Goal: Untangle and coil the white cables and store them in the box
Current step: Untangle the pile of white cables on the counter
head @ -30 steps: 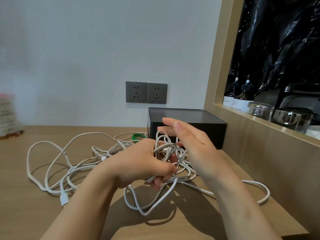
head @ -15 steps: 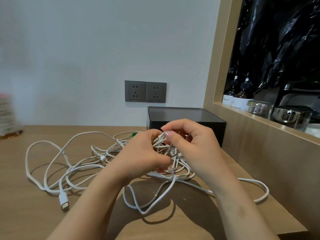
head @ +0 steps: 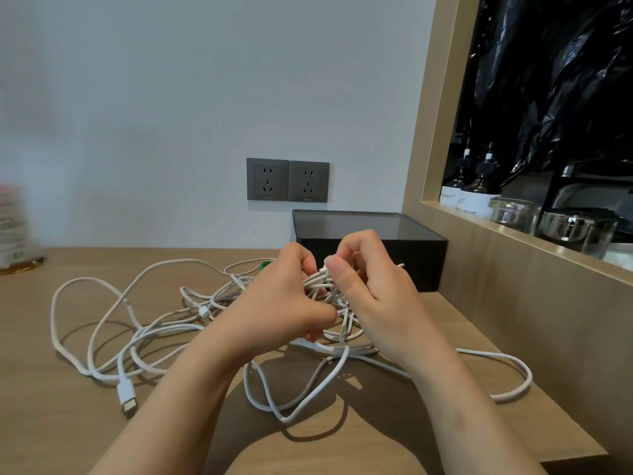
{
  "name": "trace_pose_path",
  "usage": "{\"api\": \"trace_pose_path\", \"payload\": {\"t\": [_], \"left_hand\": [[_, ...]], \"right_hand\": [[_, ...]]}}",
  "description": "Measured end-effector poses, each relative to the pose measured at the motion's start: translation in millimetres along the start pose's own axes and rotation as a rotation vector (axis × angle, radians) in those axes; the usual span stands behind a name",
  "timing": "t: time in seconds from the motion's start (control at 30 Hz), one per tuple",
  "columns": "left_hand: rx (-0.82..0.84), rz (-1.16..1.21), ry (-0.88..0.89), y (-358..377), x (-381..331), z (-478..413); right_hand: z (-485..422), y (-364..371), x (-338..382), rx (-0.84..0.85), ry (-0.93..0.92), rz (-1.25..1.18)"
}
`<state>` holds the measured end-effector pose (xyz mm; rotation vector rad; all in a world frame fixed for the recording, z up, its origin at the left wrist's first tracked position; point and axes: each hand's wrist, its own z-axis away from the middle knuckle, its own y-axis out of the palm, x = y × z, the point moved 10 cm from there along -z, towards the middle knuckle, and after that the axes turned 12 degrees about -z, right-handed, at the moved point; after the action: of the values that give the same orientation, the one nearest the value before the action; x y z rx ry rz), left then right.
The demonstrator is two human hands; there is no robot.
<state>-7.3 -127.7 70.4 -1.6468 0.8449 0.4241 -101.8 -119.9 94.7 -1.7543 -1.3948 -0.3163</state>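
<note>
Head view: a person's two forearms reach in from the bottom edge over a wooden table [head: 68,423].
White cables [head: 337,353]: one tangled heap, partly lifted between the hands; loose loops lie spread on the table to the left, in front and to the right.
Left hand [head: 284,303]: fingers curled round a bunch of strands at the knot, back of the hand toward the camera.
Right hand [head: 376,299]: thumb and forefinger pinch a strand at the top of the knot; the other fingers are curled in behind.
Plug [head: 126,394]: a white cable end, flat on the table at front left.
Small connector [head: 203,311]: lies among the loops left of the left hand.
Box [head: 424,262]: black, on the table behind the hands, against the wall; no cable in it that I can see.
Green object [head: 265,265]: only an edge shows behind the left hand.
Sockets [head: 287,180]: two grey ones on the wall above the box.
Niche on the right: dark bottles [head: 472,186], glass jars [head: 575,228], black plastic sheet [head: 565,80].
Far left: a blurred container [head: 13,231].
</note>
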Motion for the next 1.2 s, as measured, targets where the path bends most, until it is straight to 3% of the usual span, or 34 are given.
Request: {"api": "trace_pose_path", "payload": {"t": [0.13, 0.4, 0.67, 0.87, 1.03, 1.2], "left_hand": [[-0.012, 0.007, -0.001, 0.6, 2.1, -2.0], [-0.018, 0.069, 0.005, -2.9, 3.9, -2.1], [-0.036, 0.103, 0.095, 0.6, -10.4, 2.0], [-0.201, -0.131, 0.279, -7.7, -22.6, 2.2], [-0.279, 0.1, 0.298, -14.6, -22.6, 4.0], [-0.357, 0.242, 0.188, -20.1, -11.0, 5.0]], "right_hand": [[0.2, 1.9, -0.1, 0.023, -0.007, 0.06], [4.0, 7.7, 0.3, 0.041, -0.004, -0.131], [3.4, -7.2, -16.0, -0.151, 0.074, -0.228], [8.6, -24.5, -38.2, -0.295, 0.227, -0.374], [9.6, -19.2, -44.4, -0.3, 0.327, -0.595], [6.5, -9.3, -27.7, -0.238, 0.249, -0.481]]}}
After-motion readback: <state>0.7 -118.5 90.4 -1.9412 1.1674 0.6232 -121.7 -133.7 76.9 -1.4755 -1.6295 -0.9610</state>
